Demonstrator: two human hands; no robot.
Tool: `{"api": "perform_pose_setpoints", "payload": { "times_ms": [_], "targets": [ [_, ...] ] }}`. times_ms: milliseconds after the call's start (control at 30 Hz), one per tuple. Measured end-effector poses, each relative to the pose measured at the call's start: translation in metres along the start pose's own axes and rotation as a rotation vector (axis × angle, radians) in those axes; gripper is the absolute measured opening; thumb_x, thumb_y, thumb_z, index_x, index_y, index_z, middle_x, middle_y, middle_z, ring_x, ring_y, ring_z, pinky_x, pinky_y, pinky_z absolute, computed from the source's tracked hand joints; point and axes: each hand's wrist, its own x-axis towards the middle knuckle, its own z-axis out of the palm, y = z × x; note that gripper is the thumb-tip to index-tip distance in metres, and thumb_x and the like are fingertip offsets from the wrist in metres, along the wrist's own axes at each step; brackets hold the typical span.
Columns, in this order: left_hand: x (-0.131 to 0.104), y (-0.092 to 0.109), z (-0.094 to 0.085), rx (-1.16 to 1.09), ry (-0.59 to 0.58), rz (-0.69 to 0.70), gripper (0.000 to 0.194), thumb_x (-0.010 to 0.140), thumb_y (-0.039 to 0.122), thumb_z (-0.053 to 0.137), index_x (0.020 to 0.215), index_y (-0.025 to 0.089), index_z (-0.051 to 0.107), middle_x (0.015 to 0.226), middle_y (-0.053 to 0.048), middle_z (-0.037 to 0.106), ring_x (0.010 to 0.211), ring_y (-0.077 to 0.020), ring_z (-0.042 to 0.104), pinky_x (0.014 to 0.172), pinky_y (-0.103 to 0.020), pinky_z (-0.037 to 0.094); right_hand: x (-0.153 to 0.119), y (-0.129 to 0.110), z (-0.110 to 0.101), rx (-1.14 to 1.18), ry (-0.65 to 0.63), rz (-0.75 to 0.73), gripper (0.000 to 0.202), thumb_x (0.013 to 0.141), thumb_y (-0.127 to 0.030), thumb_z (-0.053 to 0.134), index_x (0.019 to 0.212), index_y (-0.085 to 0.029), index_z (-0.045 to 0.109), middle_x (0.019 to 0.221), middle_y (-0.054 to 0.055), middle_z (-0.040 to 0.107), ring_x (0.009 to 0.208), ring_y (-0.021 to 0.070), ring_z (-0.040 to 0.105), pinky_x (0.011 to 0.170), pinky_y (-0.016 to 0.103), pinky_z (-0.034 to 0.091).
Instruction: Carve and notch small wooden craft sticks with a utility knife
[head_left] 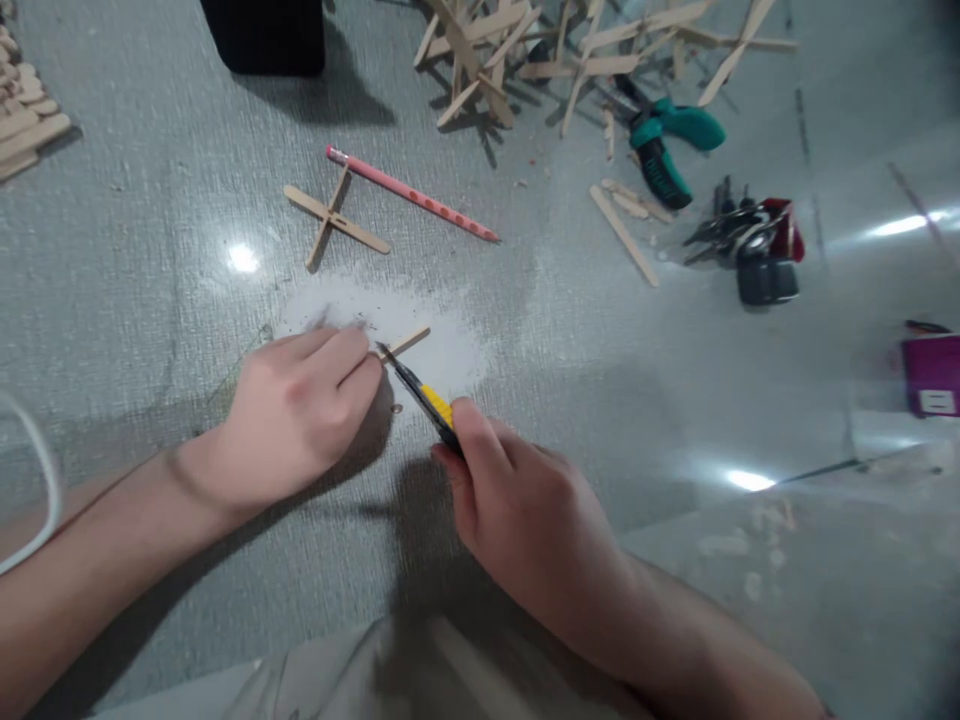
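Note:
My left hand (307, 405) is closed around a thin wooden stick (410, 341), whose far end sticks out to the right over a whitish patch on the table (442, 365). In my right hand (525, 495) is a black and yellow cutter (429, 400), its tip touching or very close to the stick beside my left fingertips. The fingers of my left hand hide the stick's other end. Beyond my hands lie two wooden sticks joined in a cross (360, 233), one of them with a small slot, and a pink pencil (420, 199).
Joined wooden sticks (480, 60) are heaped at the back, near green-handled pliers (660, 140). Keys (750, 235) and a purple box (934, 375) lie right. A black container (270, 35) and stacked sticks (34, 135) are back left; a white cable (49, 470) is left.

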Motion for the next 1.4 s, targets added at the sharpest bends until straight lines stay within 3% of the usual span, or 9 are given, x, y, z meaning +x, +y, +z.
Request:
{"api": "perform_pose_setpoints", "payload": {
  "times_ms": [367, 800, 933, 1133, 1400],
  "targets": [
    [0.0, 0.001, 0.004, 0.037, 0.041, 0.015, 0.035, 0.091, 0.002, 0.052, 0.06, 0.019, 0.049, 0.062, 0.0, 0.046, 0.055, -0.0138, 0.033, 0.048, -0.031, 0.023, -0.011, -0.003, -0.003, -0.036, 0.016, 0.003, 0.031, 0.112, -0.023, 0.032, 0.118, -0.007, 0.058, 0.067, 0.0, 0.064, 0.046, 0.0145, 0.062, 0.043, 0.029, 0.04],
    [0.004, 0.0, 0.003, 0.006, 0.053, 0.036, 0.035, 0.09, 0.002, 0.05, 0.06, 0.02, 0.046, 0.062, 0.0, 0.047, 0.053, -0.0137, 0.032, 0.048, -0.033, 0.022, 0.005, -0.002, 0.001, -0.061, -0.059, -0.008, 0.029, 0.108, -0.017, 0.035, 0.129, -0.005, 0.051, 0.077, 0.006, 0.073, 0.051, 0.0157, 0.062, 0.045, 0.028, 0.038],
    [0.002, 0.002, 0.005, 0.058, 0.063, 0.035, 0.034, 0.089, 0.002, 0.052, 0.06, 0.019, 0.049, 0.062, -0.001, 0.049, 0.053, -0.0137, 0.035, 0.047, -0.032, 0.022, -0.002, -0.003, 0.005, -0.056, -0.016, -0.01, 0.03, 0.111, -0.02, 0.032, 0.13, -0.004, 0.05, 0.078, 0.006, 0.073, 0.053, 0.0156, 0.063, 0.047, 0.028, 0.04],
    [0.003, 0.003, 0.007, 0.104, 0.081, 0.037, 0.033, 0.088, 0.003, 0.054, 0.059, 0.02, 0.05, 0.061, -0.001, 0.05, 0.052, -0.0142, 0.037, 0.046, -0.032, 0.022, -0.013, -0.003, 0.003, -0.069, -0.003, -0.007, 0.032, 0.113, -0.024, 0.033, 0.127, -0.004, 0.054, 0.074, 0.004, 0.071, 0.046, 0.0149, 0.062, 0.042, 0.029, 0.038],
    [0.004, 0.004, 0.008, 0.061, 0.087, 0.033, 0.034, 0.089, 0.0, 0.051, 0.059, 0.018, 0.053, 0.059, 0.0, 0.048, 0.052, -0.0132, 0.038, 0.048, -0.032, 0.023, -0.009, -0.011, -0.007, -0.073, -0.006, 0.015, 0.031, 0.112, -0.021, 0.034, 0.118, -0.006, 0.06, 0.07, 0.001, 0.065, 0.05, 0.014, 0.065, 0.046, 0.027, 0.044]
  ]
}}
